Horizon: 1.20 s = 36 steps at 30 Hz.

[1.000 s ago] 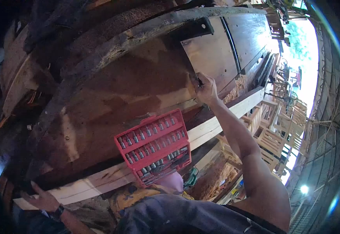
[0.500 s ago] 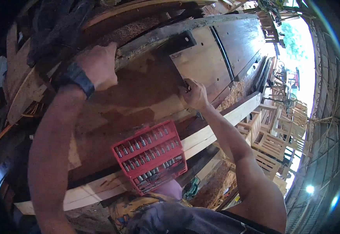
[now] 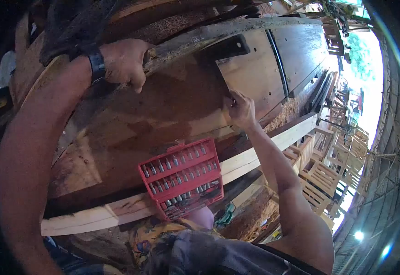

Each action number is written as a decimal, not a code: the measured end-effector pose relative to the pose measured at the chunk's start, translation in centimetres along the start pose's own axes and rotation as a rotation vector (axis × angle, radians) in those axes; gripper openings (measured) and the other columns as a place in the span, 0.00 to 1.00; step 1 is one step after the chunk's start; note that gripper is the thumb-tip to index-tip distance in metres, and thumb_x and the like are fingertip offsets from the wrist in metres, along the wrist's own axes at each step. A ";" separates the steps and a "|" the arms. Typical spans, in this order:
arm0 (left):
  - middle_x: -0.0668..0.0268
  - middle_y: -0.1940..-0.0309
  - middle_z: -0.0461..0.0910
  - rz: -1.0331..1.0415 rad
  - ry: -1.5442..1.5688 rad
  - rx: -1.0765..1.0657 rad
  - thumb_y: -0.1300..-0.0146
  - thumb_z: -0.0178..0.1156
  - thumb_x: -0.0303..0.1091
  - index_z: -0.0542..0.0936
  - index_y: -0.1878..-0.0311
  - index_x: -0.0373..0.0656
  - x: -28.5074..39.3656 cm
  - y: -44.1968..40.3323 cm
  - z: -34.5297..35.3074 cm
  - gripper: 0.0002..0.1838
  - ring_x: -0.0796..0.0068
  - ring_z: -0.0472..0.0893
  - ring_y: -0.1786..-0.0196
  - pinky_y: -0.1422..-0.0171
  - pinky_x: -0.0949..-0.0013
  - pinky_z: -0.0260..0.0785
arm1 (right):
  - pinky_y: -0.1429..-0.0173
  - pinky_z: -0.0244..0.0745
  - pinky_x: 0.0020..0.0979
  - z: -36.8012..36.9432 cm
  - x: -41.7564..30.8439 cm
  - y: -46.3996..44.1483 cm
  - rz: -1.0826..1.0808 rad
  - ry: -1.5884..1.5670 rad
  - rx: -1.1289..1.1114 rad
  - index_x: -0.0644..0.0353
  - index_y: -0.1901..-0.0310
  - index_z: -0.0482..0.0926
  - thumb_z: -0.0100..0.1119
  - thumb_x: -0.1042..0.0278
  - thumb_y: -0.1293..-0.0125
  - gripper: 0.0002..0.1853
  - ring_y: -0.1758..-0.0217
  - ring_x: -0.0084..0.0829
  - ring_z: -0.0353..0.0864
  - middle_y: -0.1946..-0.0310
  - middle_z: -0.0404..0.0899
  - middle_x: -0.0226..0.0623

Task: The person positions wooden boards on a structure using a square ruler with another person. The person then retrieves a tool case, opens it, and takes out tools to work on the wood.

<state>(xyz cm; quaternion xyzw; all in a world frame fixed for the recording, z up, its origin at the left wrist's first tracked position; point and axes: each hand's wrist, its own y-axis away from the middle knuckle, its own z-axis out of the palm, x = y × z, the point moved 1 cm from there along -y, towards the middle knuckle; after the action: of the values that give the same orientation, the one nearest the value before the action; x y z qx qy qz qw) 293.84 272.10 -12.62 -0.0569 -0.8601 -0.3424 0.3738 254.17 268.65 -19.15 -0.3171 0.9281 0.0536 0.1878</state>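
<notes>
My left hand (image 3: 125, 63), with a dark wristwatch (image 3: 94, 62), is at the near end of a rough-edged wooden plank (image 3: 181, 49). Its fingers are curled and the thumb points down; whatever is inside them is hidden. My right hand (image 3: 240, 109) is closed around a small dark thing at the lower end of a thin dark straight edge on the brown boards (image 3: 255, 68); its kind is unclear. Below, an open red case (image 3: 181, 176) holds several rows of metal sockets and bits. A dark flat piece with a hole (image 3: 227, 48) lies above my right hand.
A pale wooden beam (image 3: 90, 221) runs across in front of my body. Slatted wooden furniture (image 3: 321, 176) stands to the right. Sawdust (image 3: 283, 115) lies along the boards, and a green object (image 3: 226, 214) is beside the case.
My left hand has moved up and turned, its arm now further left and more bent. My right hand stays by the straight edge. The whole view has shifted slightly.
</notes>
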 end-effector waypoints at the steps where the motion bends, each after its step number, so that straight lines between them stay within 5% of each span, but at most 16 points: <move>1: 0.52 0.68 0.85 -0.022 -0.004 0.000 0.65 0.78 0.29 0.81 0.57 0.30 0.0 -0.1 0.0 0.28 0.61 0.86 0.65 0.59 0.55 0.77 | 0.61 0.80 0.44 0.0 0.4 0.0 0.018 0.020 -0.028 0.55 0.55 0.83 0.65 0.69 0.42 0.13 0.61 0.54 0.84 0.65 0.83 0.46; 8: 0.55 0.70 0.83 -0.043 -0.129 0.080 0.66 0.79 0.31 0.80 0.58 0.28 -0.5 -0.5 1.1 0.29 0.62 0.85 0.65 0.58 0.56 0.78 | 0.61 0.79 0.39 0.5 3.0 0.5 0.064 -0.161 -0.036 0.57 0.58 0.84 0.66 0.69 0.40 0.09 0.64 0.36 0.88 0.67 0.84 0.49; 10: 0.54 0.70 0.84 -0.003 -0.031 0.052 0.56 0.76 0.35 0.84 0.59 0.37 -1.1 -0.7 1.5 0.20 0.62 0.86 0.65 0.58 0.54 0.77 | 0.61 0.78 0.38 0.5 4.0 0.5 0.159 -0.125 -0.100 0.58 0.58 0.84 0.68 0.67 0.40 0.10 0.66 0.33 0.86 0.67 0.84 0.48; 13: 0.57 0.61 0.85 -0.637 -0.396 -0.662 0.37 0.68 0.52 0.87 0.55 0.45 -3.7 -9.3 1.2 0.19 0.62 0.83 0.65 0.61 0.57 0.76 | 0.61 0.76 0.36 -0.6 4.6 0.4 0.156 0.045 -0.111 0.58 0.56 0.83 0.70 0.64 0.39 0.12 0.68 0.33 0.82 0.69 0.83 0.47; 16: 0.58 0.61 0.84 -0.067 0.006 -0.367 0.40 0.73 0.44 0.88 0.62 0.42 -6.3 -7.0 -0.2 0.14 0.64 0.81 0.67 0.61 0.58 0.74 | 0.58 0.77 0.35 0.1 6.6 1.2 0.151 -0.196 -0.053 0.62 0.55 0.82 0.70 0.63 0.37 0.14 0.68 0.31 0.82 0.69 0.84 0.43; 19: 0.57 0.61 0.85 -0.105 -0.003 -0.070 0.44 0.76 0.40 0.88 0.66 0.40 -1.3 -1.1 0.0 0.13 0.63 0.81 0.66 0.59 0.56 0.75 | 0.57 0.77 0.34 -0.7 7.0 1.0 0.159 -0.213 -0.125 0.62 0.55 0.82 0.71 0.61 0.37 0.15 0.64 0.29 0.83 0.67 0.84 0.40; 22: 0.51 0.54 0.85 0.174 0.166 -0.033 0.43 0.74 0.41 0.87 0.59 0.38 -2.8 -1.1 0.8 0.17 0.59 0.84 0.56 0.53 0.53 0.78 | 0.54 0.79 0.33 -0.5 7.4 0.5 0.039 0.064 -0.009 0.59 0.54 0.82 0.72 0.61 0.39 0.15 0.58 0.32 0.84 0.63 0.84 0.39; 25: 0.52 0.38 0.78 0.186 -0.661 1.006 0.36 0.68 0.40 0.71 0.31 0.38 2.2 5.1 7.0 0.33 0.58 0.81 0.42 0.42 0.44 0.76 | 0.52 0.80 0.35 -2.1 5.1 1.4 0.027 0.086 0.033 0.57 0.53 0.83 0.72 0.61 0.41 0.17 0.54 0.35 0.86 0.59 0.85 0.40; 27: 0.51 0.56 0.84 0.291 -0.426 1.254 0.48 0.73 0.35 0.79 0.47 0.36 4.7 8.3 12.1 0.26 0.54 0.84 0.51 0.48 0.55 0.77 | 0.52 0.80 0.34 -2.9 3.0 2.9 -0.031 -0.003 -0.060 0.58 0.52 0.84 0.72 0.63 0.42 0.17 0.54 0.36 0.86 0.57 0.85 0.41; 30: 0.48 0.47 0.80 -0.226 -0.149 1.009 0.39 0.67 0.38 0.76 0.40 0.36 5.7 12.0 20.6 0.26 0.46 0.78 0.41 0.39 0.53 0.73 | 0.50 0.81 0.36 -3.8 -0.6 4.7 -0.067 -0.168 -0.547 0.58 0.50 0.84 0.71 0.65 0.42 0.17 0.54 0.40 0.87 0.50 0.83 0.41; 31: 0.48 0.47 0.79 -0.409 -0.039 0.863 0.38 0.66 0.37 0.74 0.38 0.35 5.2 12.6 23.4 0.27 0.43 0.77 0.40 0.38 0.51 0.72 | 0.50 0.81 0.38 -3.7 -1.8 5.3 -0.172 -0.153 -0.525 0.57 0.50 0.83 0.71 0.65 0.43 0.19 0.53 0.43 0.86 0.48 0.82 0.40; 36: 0.48 0.48 0.82 -0.465 0.454 0.678 0.34 0.63 0.35 0.71 0.34 0.38 4.0 13.9 29.2 0.27 0.52 0.82 0.45 0.40 0.55 0.74 | 0.49 0.80 0.44 -1.5 -3.3 7.3 -0.256 -0.036 -0.418 0.57 0.53 0.81 0.72 0.66 0.48 0.20 0.47 0.49 0.82 0.49 0.79 0.39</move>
<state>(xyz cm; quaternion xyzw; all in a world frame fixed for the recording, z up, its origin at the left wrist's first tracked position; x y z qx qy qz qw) 278.25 300.45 -16.52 0.3390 -0.8098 -0.1204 0.4635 251.63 275.97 -16.63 -0.4629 0.8456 0.2261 0.1399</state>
